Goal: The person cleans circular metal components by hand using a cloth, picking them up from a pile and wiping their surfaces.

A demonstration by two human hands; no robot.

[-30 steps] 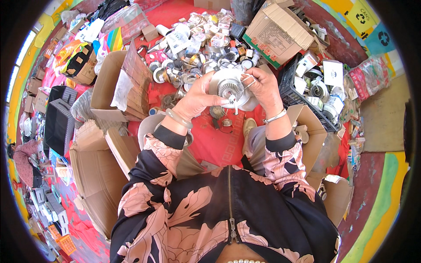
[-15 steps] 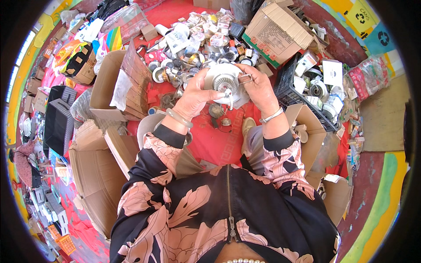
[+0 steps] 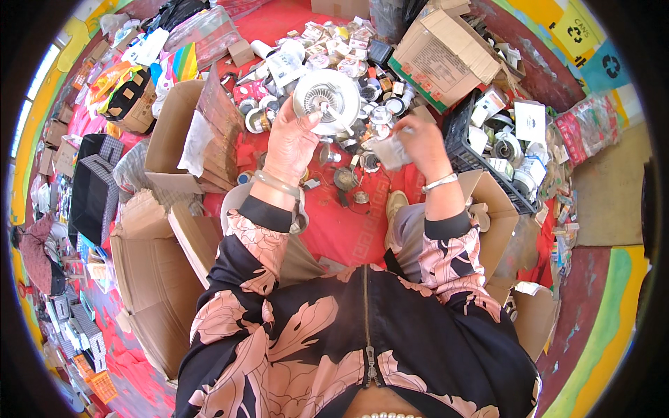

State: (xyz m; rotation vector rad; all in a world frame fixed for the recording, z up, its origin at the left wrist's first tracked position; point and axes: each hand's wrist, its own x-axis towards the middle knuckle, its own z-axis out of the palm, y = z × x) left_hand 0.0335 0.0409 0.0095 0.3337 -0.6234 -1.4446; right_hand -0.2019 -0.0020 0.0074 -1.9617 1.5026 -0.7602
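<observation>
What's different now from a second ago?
The left hand has carried the round white fitting left and farther from the body. The right hand has come away from it, rightward, holding a whitish translucent wrapper. The black crate and green-edged cardboard box stayed put.

I see a round, ribbed lamp fitting (image 3: 334, 93) in silver and white, a black zip-front jacket (image 3: 317, 334) with pink floral patterning, and vivid red floor sheeting (image 3: 338, 230).

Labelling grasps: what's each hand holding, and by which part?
Left hand: round finned fitting, by its near-left rim. Right hand: translucent plastic wrap, apparently by its upper edge.
</observation>
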